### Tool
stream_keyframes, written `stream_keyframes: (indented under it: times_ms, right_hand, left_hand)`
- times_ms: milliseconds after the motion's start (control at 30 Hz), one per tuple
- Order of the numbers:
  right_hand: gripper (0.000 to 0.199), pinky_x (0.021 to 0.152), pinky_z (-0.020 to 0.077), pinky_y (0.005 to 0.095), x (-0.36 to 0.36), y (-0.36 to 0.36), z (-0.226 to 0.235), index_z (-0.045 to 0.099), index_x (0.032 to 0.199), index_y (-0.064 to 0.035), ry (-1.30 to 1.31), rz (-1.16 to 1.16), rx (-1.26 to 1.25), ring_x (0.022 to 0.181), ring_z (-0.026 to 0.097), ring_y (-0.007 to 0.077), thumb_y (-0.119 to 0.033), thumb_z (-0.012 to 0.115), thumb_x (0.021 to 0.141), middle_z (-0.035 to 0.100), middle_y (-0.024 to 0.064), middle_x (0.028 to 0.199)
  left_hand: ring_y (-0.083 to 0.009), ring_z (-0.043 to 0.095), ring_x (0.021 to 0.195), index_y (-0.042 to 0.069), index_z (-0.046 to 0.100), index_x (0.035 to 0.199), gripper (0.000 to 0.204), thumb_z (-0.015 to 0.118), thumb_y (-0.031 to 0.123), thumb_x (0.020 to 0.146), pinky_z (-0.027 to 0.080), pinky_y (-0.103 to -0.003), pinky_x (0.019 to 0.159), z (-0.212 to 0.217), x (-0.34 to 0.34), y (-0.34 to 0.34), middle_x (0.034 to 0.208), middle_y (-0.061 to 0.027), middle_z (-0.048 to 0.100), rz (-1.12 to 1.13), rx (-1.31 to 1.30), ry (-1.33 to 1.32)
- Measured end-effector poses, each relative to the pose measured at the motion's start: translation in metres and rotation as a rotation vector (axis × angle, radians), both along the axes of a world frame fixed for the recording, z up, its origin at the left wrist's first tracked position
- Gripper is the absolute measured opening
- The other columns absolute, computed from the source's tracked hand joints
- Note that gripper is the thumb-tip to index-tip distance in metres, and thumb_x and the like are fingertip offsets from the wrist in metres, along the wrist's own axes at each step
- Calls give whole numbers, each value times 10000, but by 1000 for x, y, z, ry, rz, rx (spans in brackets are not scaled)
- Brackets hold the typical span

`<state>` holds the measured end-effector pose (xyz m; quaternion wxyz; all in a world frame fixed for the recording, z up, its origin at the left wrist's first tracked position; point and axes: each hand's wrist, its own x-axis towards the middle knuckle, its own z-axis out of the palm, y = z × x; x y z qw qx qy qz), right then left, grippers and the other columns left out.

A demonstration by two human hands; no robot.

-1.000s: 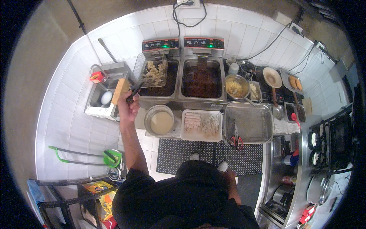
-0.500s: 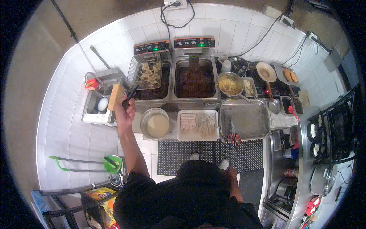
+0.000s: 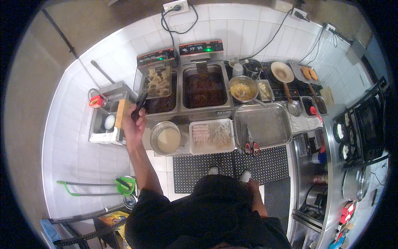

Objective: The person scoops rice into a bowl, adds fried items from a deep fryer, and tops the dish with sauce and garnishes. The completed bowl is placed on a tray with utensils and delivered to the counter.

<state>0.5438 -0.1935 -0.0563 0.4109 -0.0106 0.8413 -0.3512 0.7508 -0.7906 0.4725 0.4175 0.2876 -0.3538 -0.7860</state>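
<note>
My left hand (image 3: 134,121) is closed round the black handle (image 3: 141,101) of a wire fryer basket (image 3: 169,88). Pale golden fried pieces (image 3: 157,79) lie in the basket, slightly blurred. The basket is over the left oil vat (image 3: 161,106) of two side-by-side electric fryers, and dark oil shows beneath it. Beside that hand stands a light wooden block-like piece (image 3: 121,113) at the sink's edge. My right hand (image 3: 252,186) hangs low by my body, away from the counter; its fingers are not clear.
Along the counter's front are a bowl of pale batter (image 3: 161,151), a white tray of pale strips (image 3: 210,150) and a metal tray (image 3: 269,124) with red-handled scissors (image 3: 252,148). The right fryer (image 3: 204,89) holds dark oil. A pot of yellow food (image 3: 242,89) stands further right.
The whole view has shifted slightly. The basket and its food have moved a little toward the fryer's control panel and look blurred. My left hand keeps its grip.
</note>
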Motion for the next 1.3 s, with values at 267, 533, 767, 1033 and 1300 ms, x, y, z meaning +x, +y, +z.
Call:
stream_keyframes:
  times_ms: [267,533,767,1033,1300]
  right_hand:
    - [391,740,556,506,-13,0,-34,689,945,-111,511,675,249,890,719,384,-421,835,756,744,141,934]
    - [240,651,549,401,-6,11,28,656,950,-94,115,-314,-407,730,674,219,-333,641,961,691,81,815]
    - [261,483,473,282,-87,5,161,624,930,-47,205,-841,-691,586,583,128,-288,569,1013,629,43,744]
    - [399,610,536,289,-267,-110,269,643,1118,-10,307,-471,-860,686,620,120,-394,640,1008,657,49,865]
    - [683,660,601,365,-347,-274,307,522,1291,83,-721,-318,-779,853,686,285,-511,637,974,674,200,1061]
  left_hand:
    - [-65,393,431,103,507,1001,134,572,218,979,327,-198,351,26,-58,31,709,-42,566,-170,52,19]
    - [-68,413,461,81,519,1027,161,577,222,976,361,-210,396,-5,-144,64,735,-34,572,-317,155,73]
    - [-71,417,484,133,474,945,136,587,204,970,339,-234,399,-45,-180,73,740,-42,576,-253,177,76]
    - [-93,448,493,135,514,986,166,607,272,987,356,-243,425,-88,-194,110,726,-40,590,-133,116,6]
    - [-130,537,538,29,622,1231,615,521,586,992,434,-274,442,-83,-160,170,790,-67,647,-83,160,-70]
